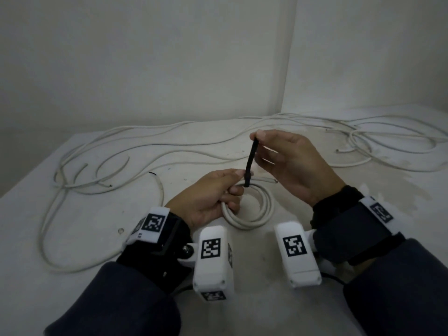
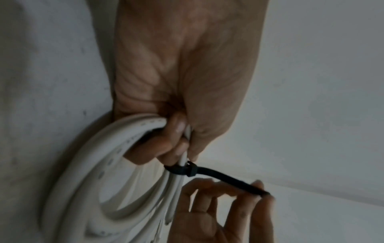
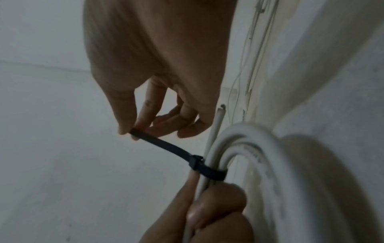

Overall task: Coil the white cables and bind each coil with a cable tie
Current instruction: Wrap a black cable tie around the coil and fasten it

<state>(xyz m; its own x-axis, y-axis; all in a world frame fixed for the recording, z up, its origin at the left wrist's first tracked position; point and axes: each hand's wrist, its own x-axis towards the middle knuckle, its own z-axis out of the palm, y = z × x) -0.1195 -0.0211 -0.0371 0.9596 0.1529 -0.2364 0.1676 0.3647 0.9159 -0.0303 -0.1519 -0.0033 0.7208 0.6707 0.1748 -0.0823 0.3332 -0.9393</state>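
One cable tie (image 1: pixel 249 163) tail points up from the coil (image 1: pixel 247 209)

Pale tabletop (image 1: pixel 101 214), scuffed, dark specks and stains, set into room corner. Plain off-white walls: back wall (image 1: pixel 145 57), side wall (image 1: pixel 375 44), meeting at vertical seam right of centre. Light dim, even; soft shadows.

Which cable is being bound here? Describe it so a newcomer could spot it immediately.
On the white table, look between the two hands. The left hand grips a small coil, ringed by a black cable tie whose tail the right hand pinches. The other white cables sprawl loose.
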